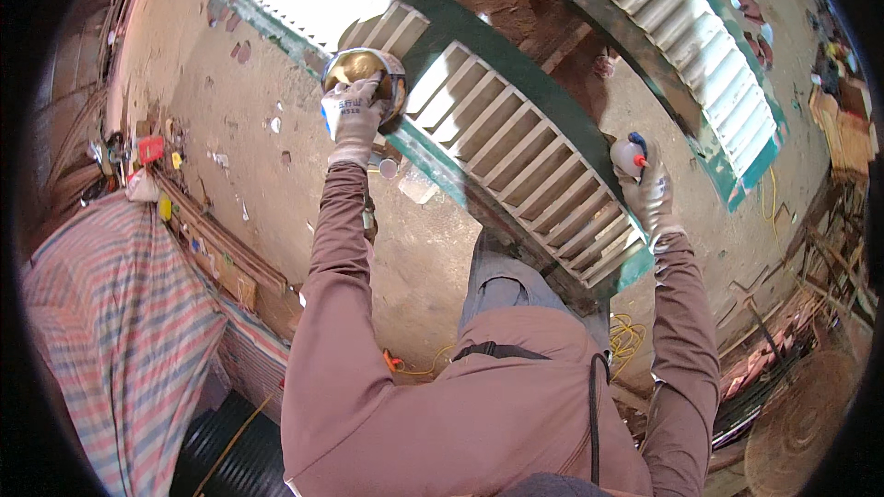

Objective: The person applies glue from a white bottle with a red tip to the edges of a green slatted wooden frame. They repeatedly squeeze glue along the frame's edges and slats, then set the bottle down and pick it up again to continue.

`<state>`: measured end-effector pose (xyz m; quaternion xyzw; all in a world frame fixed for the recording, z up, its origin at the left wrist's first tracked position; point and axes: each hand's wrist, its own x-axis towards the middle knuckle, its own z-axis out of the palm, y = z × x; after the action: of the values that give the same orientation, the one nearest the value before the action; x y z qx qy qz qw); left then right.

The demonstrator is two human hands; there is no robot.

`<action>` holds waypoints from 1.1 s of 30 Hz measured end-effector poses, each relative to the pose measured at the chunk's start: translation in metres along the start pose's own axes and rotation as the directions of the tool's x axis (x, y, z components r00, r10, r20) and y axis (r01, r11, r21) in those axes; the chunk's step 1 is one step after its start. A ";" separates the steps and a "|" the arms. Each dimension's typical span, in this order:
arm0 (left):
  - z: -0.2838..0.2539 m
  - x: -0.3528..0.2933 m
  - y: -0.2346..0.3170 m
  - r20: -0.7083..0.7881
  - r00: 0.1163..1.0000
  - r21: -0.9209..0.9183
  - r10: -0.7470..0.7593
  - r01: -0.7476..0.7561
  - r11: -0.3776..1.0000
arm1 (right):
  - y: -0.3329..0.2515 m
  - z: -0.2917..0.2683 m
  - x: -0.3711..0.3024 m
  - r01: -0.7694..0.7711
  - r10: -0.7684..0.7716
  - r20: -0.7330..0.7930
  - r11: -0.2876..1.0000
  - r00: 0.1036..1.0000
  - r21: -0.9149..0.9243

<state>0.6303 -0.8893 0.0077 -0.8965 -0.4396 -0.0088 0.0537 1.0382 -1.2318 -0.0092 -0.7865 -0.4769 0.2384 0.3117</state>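
Note:
My left hand (354,110), in a pale work glove with dark print, is closed on a round tin (396,97) with a gold-coloured inside, holding it over the green frame's near edge. My right hand (652,195), gloved too, is wrapped round a small whitish bottle (624,156) with a red tip. That hand is beside the right end of a louvered shutter (502,120) with a green frame and pale slats. The shutter lies slanting in front of me, and its far left part is in bright light. Fingers behind the bottle are hidden.
A second green louvered shutter (686,32) lies farther right. Striped cloth (120,313) drapes over something at the left, near wooden boards (221,248). Yellow cord (627,336) lies coiled by my right side. Scrap wood (847,267) is piled along the right. A small cup (388,168) stands near my left forearm.

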 end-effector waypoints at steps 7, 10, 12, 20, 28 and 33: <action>0.035 0.017 -0.013 -0.063 0.998 -0.272 -0.023 0.005 0.962 | -0.003 -0.002 0.002 0.049 -0.051 -0.051 0.998 0.997 -0.031; 0.047 0.013 -0.024 -0.084 0.995 -0.390 -0.053 0.016 0.921 | -0.013 -0.002 0.003 0.043 -0.049 -0.063 0.994 0.997 -0.101; 0.042 0.013 -0.020 -0.027 0.995 -0.390 -0.100 0.081 0.917 | -0.012 -0.001 0.004 0.058 -0.066 -0.074 0.992 0.995 -0.111; -0.010 -0.019 0.053 -0.085 0.898 -0.737 -0.432 0.236 0.634 | -0.040 0.025 -0.008 -0.135 0.073 -0.186 0.929 0.980 -0.345; -0.022 -0.045 0.208 0.001 0.998 -0.842 -0.059 0.032 0.539 | -0.020 0.037 -0.023 -0.208 0.314 -0.482 0.943 0.818 0.261; -0.011 -0.025 0.255 -0.056 0.996 -0.887 0.070 -0.082 0.455 | 0.029 0.029 -0.097 -0.456 0.599 -0.385 0.793 0.702 0.404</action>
<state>0.8167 -1.0654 -0.0053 -0.8122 -0.3300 -0.2388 -0.4176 0.9944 -1.3215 -0.0419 -0.8721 -0.0942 0.1736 0.4476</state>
